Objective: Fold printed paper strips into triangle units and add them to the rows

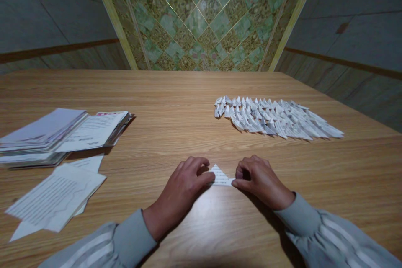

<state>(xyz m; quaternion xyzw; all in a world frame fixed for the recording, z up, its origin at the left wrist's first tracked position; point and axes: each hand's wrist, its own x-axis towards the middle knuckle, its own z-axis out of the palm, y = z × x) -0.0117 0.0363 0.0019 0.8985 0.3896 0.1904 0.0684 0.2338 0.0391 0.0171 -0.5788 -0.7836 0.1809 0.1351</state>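
Note:
Between my hands is a small folded piece of printed paper (221, 178), with a triangular peak on top and a flat strip along its lower edge. My left hand (188, 180) grips its left side, thumb in front and fingers curled behind. At the right end of the strip, my right hand (259, 180) pinches the paper between thumb and forefinger. The paper is low over the wooden table; whether it touches the surface I cannot tell. Parts of its left and right ends are hidden by my fingers.
Several folded paper shapes (266, 117) with pointed tips stand in rows at the right rear. On the left lies a stack of papers and booklets (91, 130), with loose printed sheets (56, 194) in front. The wooden table (163, 92) reaches back towards a tiled wall (201, 16).

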